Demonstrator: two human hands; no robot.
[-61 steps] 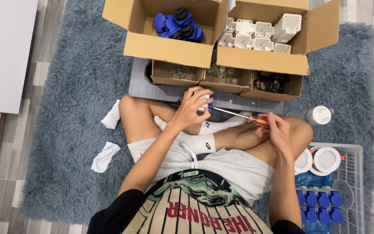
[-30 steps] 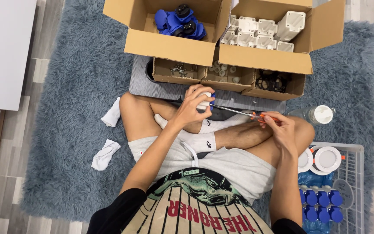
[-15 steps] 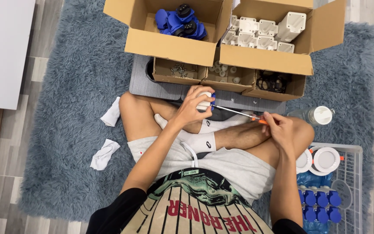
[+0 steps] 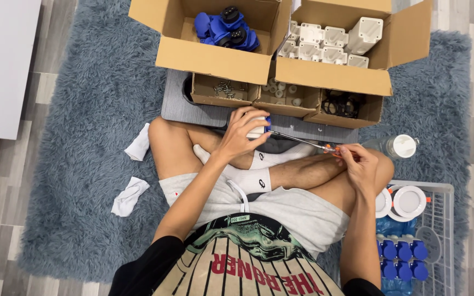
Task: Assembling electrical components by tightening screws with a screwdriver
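Left hand: fingers curled closed around a small white part with a blue edge, held above the crossed legs, just near of the grey board.

Right hand: closed in a pinch on the orange handle of a screwdriver. The thin metal shaft runs left, and its tip meets the white part at the blue edge.

Change against the earlier frames: slight. Both hands stay where they were, the left clamped on the part throughout. The right hand's fingers have shifted a little on the handle; the shaft keeps the same line.

Far side, on the board and rug:
- Large cardboard box, left, holding blue parts.
- Large cardboard box, right, holding white moulded housings.
- Three small open trays in a row: left tray with small screws, middle tray with pale round pieces, right tray with black rings.

Right side:
- Clear bottle with a white cap, lying just far of the right knee.
- White wire basket holding round white discs and blue-capped pieces.

Left side:
- Two crumpled white cloths on the blue-grey shag rug, one beside the left thigh, one nearer.
- White desk edge at the far left, partly out of view.
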